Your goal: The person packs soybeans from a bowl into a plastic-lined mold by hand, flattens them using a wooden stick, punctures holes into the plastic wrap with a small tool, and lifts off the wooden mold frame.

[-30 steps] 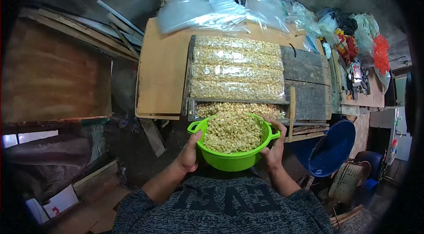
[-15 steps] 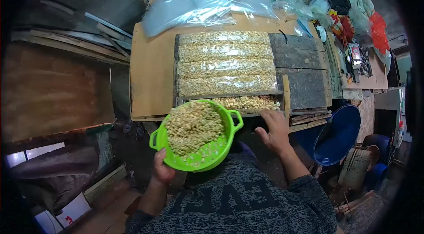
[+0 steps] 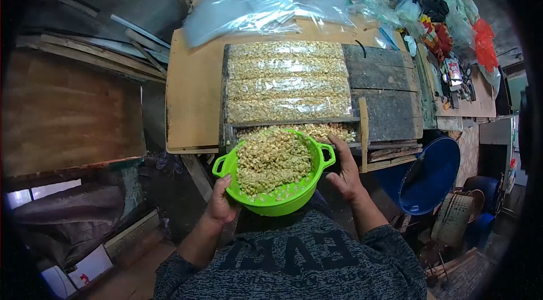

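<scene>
- Green bowl (image 3: 277, 208) is close in front of the person's shirt (image 3: 294, 260), between the two hands, by the near side of the table (image 3: 195, 90). I cannot tell if it touches the wood there.
- Lots of small pale bits (image 3: 271, 158) sit in it in a big heap, and a few are spread near the side closest to the shirt.
- The left hand (image 3: 222, 201) is clamped on the bowl's side, with the thumb up on the rim, just below the left handle (image 3: 215, 167).
- The right hand (image 3: 346, 172) has its thumb and fingers apart, just beside the right handle (image 3: 332, 157). I cannot tell if it touches the bowl.
- Past the bowl, a strip of loose bits (image 3: 328, 130) lies in a long slot, and the bowl hides part of it.
- Behind the slot are four packed rows (image 3: 285, 82) of the same kind of bits, under shiny clear plastic.
- To the right of the rows are dark boards (image 3: 387, 113), and a light wood stick (image 3: 363, 130) stands out near the slot's end.
- Clear plastic sheets (image 3: 243, 17) lie at the far side of the table.
- A big blue tub (image 3: 430, 178) is off to the right.
</scene>
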{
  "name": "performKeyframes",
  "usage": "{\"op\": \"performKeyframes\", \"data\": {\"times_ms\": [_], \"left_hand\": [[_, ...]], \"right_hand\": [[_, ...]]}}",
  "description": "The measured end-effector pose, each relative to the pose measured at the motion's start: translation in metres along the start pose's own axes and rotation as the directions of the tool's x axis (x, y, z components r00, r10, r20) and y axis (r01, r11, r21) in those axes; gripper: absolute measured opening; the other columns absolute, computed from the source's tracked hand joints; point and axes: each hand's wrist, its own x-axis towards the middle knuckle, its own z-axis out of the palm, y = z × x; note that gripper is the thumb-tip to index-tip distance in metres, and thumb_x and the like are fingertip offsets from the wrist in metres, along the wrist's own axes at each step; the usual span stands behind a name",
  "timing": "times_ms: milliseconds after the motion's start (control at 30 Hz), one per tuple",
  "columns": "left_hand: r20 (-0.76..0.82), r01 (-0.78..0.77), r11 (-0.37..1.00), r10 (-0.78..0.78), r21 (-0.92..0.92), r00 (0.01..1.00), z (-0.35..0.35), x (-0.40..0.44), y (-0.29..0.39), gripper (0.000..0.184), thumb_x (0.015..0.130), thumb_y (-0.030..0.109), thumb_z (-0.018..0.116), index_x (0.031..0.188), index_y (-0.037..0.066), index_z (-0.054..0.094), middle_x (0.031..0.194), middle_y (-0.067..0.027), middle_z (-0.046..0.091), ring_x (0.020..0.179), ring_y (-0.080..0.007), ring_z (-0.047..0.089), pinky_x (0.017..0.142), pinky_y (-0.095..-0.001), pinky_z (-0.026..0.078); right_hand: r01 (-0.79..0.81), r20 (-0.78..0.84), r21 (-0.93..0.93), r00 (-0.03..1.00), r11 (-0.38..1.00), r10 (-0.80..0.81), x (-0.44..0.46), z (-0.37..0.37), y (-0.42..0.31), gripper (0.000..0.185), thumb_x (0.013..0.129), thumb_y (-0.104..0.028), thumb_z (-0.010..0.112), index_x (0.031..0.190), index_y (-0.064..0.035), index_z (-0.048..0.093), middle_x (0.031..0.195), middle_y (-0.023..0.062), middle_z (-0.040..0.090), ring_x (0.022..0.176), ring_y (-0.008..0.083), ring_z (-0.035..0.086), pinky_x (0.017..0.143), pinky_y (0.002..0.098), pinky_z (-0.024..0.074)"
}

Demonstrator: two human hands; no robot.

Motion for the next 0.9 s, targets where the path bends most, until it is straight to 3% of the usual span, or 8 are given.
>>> {"op": "performKeyframes", "data": {"times_ms": [67,167,300,600,733,800,833,900], "left_hand": [[0.008,-0.035,0.999,0.035,0.024,0.999,0.001,-0.001,0.002,0.059,0.096,0.034,0.051,0.145,0.003,0.042,0.14,-0.0111,0.055,0.127,-0.0249,0.054,0.111,-0.0417,0.04],[-0.008,-0.128,0.991,0.128,0.035,0.992,-0.012,-0.008,0.006,0.06,0.095,0.034,0.05,0.145,0.002,0.043,0.139,-0.0114,0.055,0.128,-0.0249,0.054,0.111,-0.0417,0.04],[-0.046,-0.242,0.966,0.247,0.095,0.968,-0.017,-0.015,0.019,0.058,0.096,0.034,0.05,0.143,0.001,0.045,0.139,-0.0111,0.056,0.128,-0.025,0.054,0.111,-0.0415,0.039],[-0.071,-0.214,0.969,0.224,0.122,0.972,-0.017,-0.005,0.013,0.061,0.097,0.039,0.046,0.144,0.001,0.044,0.14,-0.0137,0.055,0.128,-0.0271,0.054,0.111,-0.0437,0.04],[-0.061,-0.069,0.99,0.077,0.12,0.995,0.002,0.005,0.004,0.061,0.096,0.04,0.05,0.145,0.003,0.044,0.14,-0.0127,0.055,0.128,-0.0265,0.054,0.111,-0.0432,0.041],[-0.066,-0.004,0.997,0.01,0.083,0.998,0.008,0.009,-0.002,0.06,0.096,0.039,0.051,0.145,0.004,0.044,0.14,-0.0124,0.055,0.127,-0.0263,0.055,0.11,-0.0431,0.041],[-0.056,0.028,0.995,-0.023,0.096,0.998,0.009,0.012,-0.006,0.06,0.096,0.039,0.051,0.145,0.005,0.044,0.14,-0.0121,0.055,0.127,-0.0261,0.055,0.11,-0.0431,0.041],[-0.034,0.116,0.99,-0.114,0.085,0.993,0.009,0.017,-0.013,0.06,0.097,0.041,0.05,0.146,0.007,0.043,0.141,-0.0115,0.055,0.127,-0.0259,0.056,0.11,-0.0429,0.042]], "right_hand": [[0.06,-0.029,-0.07,0.998,0.996,-0.062,0.009,-0.003,0.0,0.084,0.082,-0.053,0.071,0.147,-0.0071,0.042,0.144,0.0215,0.046,0.135,0.0381,0.044,0.113,0.0449,0.0342],[0.147,-0.04,-0.556,0.978,0.818,-0.203,0.025,0.001,-0.002,0.047,0.078,-0.011,0.074,0.124,-0.0095,0.062,0.121,0.0159,0.06,0.113,0.0372,0.057,0.096,0.0469,0.0455],[0.213,0.029,-0.654,0.966,0.726,-0.257,0.032,0.006,0.014,0.031,0.079,-0.006,0.066,0.109,-0.0112,0.068,0.103,0.0063,0.068,0.097,0.0295,0.065,0.085,0.0423,0.0486],[0.249,0.052,-0.586,0.961,0.771,-0.271,-0.003,0.01,0.018,0.029,0.08,-0.002,0.067,0.107,-0.0113,0.07,0.11,0.012,0.067,0.105,0.0345,0.065,0.085,0.0413,0.0519],[0.084,-0.012,-0.436,0.995,0.896,-0.099,-0.017,0.015,0.027,0.037,0.091,-0.015,0.068,0.126,-0.0095,0.062,0.125,0.0147,0.062,0.115,0.0343,0.061,0.096,0.0411,0.0486],[-0.051,-0.168,0.439,0.976,0.897,0.137,-0.02,0.016,0.013,0.07,0.09,-0.039,0.072,0.143,-0.0036,0.045,0.14,0.0142,0.052,0.129,0.0292,0.052,0.11,0.0426,0.0386],[-0.047,-0.129,0.428,0.985,0.902,0.112,-0.019,0.011,0.002,0.106,0.08,-0.061,0.075,0.153,-0.0018,0.026,0.149,0.0142,0.042,0.138,0.0257,0.04,0.116,0.0422,0.0294],[0.005,-0.135,0.427,0.989,0.904,0.058,-0.018,0.016,-0.001,0.109,0.077,-0.065,0.075,0.153,-0.0025,0.027,0.148,0.0147,0.041,0.138,0.0265,0.04,0.116,0.043,0.0291]]}}
